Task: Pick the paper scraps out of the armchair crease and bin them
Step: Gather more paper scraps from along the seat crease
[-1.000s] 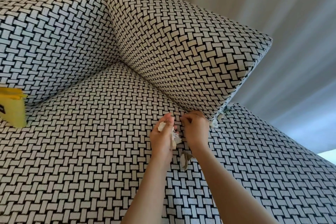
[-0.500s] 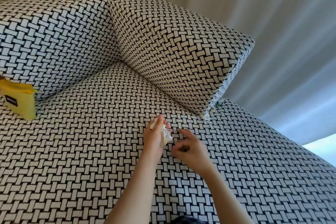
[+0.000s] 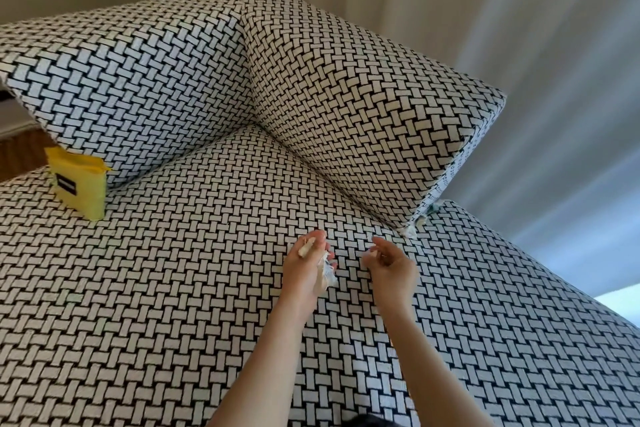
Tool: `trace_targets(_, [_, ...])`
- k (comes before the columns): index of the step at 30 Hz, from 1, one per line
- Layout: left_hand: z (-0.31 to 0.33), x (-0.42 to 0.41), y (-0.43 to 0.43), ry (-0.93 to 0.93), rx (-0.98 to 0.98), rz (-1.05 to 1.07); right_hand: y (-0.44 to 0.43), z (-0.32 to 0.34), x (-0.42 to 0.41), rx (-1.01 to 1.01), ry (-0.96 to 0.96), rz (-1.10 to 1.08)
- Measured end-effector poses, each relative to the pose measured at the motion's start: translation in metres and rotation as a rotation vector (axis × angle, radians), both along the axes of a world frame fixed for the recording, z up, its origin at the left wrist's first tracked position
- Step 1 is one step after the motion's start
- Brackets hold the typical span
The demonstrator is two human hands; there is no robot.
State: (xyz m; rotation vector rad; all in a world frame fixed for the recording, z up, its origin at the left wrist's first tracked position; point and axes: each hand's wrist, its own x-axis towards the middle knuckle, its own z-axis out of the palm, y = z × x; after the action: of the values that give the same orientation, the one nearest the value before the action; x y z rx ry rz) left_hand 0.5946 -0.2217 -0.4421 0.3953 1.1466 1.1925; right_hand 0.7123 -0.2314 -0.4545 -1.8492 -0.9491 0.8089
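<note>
My left hand (image 3: 304, 262) hovers over the black-and-white woven seat (image 3: 180, 270), shut on a bunch of white and tan paper scraps (image 3: 325, 270) that stick out below the fingers. Just to its right, my right hand (image 3: 391, 262) is curled with the fingertips pinched on a small white scrap (image 3: 372, 249). More white scraps (image 3: 412, 227) poke out of the crease at the front corner of the right arm cushion (image 3: 363, 107). A yellow bag (image 3: 81, 184) with a black label stands on the seat at the far left, against the back cushion (image 3: 121, 80).
Pale curtains (image 3: 519, 28) hang behind and to the right of the armchair. Wooden floor (image 3: 20, 149) shows at the left edge. The seat stretches wide between my hands and the yellow bag.
Both hands drew back from the crease at the arm cushion's corner. A tan scrap that lay on the seat a second ago is gone. The view tilted so the yellow bag shows more fully.
</note>
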Motion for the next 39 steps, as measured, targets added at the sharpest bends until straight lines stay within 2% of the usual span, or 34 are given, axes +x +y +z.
trace_targets(4, [-0.002, 0.001, 0.006, 0.038, -0.006, -0.041, 0.026, -0.005, -0.006, -0.054, -0.254, 0.063])
trace_targets(10, [-0.007, 0.005, 0.010, 0.114, -0.009, -0.090, 0.050, -0.012, -0.005, -0.259, -0.630, 0.234])
trace_targets(12, [-0.005, 0.004, 0.009, 0.094, -0.006, -0.082, 0.050, -0.009, 0.002, -0.245, -0.595, 0.282])
trace_targets(17, [-0.003, 0.003, 0.001, 0.118, -0.002, -0.086, 0.025, -0.007, 0.034, -0.123, -0.117, 0.116])
trace_targets(19, [-0.002, 0.008, -0.002, 0.178, 0.011, -0.111, 0.011, -0.007, 0.033, -0.083, -0.132, 0.200])
trace_targets(22, [-0.003, 0.016, -0.009, 0.199, 0.001, -0.128, -0.010, -0.007, 0.018, -0.090, -0.255, 0.376])
trace_targets(25, [-0.004, 0.018, -0.012, 0.174, -0.012, -0.124, -0.020, -0.011, 0.002, -0.071, -0.469, 0.357])
trace_targets(27, [-0.005, 0.018, -0.011, 0.166, -0.024, -0.119, -0.017, -0.007, -0.002, -0.157, -0.463, 0.325])
trace_targets(29, [-0.004, 0.016, -0.008, 0.140, -0.053, -0.098, -0.009, 0.002, -0.006, -0.173, -0.236, 0.266])
trace_targets(32, [0.001, 0.006, -0.002, 0.044, -0.094, -0.037, -0.001, 0.019, -0.023, -0.123, 0.321, 0.112])
trace_targets(35, [0.014, -0.021, 0.006, -0.100, -0.091, 0.074, 0.007, 0.034, -0.051, -0.157, 0.821, 0.064])
trace_targets(37, [0.018, -0.044, 0.009, -0.127, -0.063, 0.117, 0.015, 0.041, -0.075, -0.154, 1.000, 0.078])
trace_targets(39, [0.023, -0.074, 0.010, -0.141, -0.037, 0.150, 0.021, 0.044, -0.107, -0.153, 1.060, 0.108])
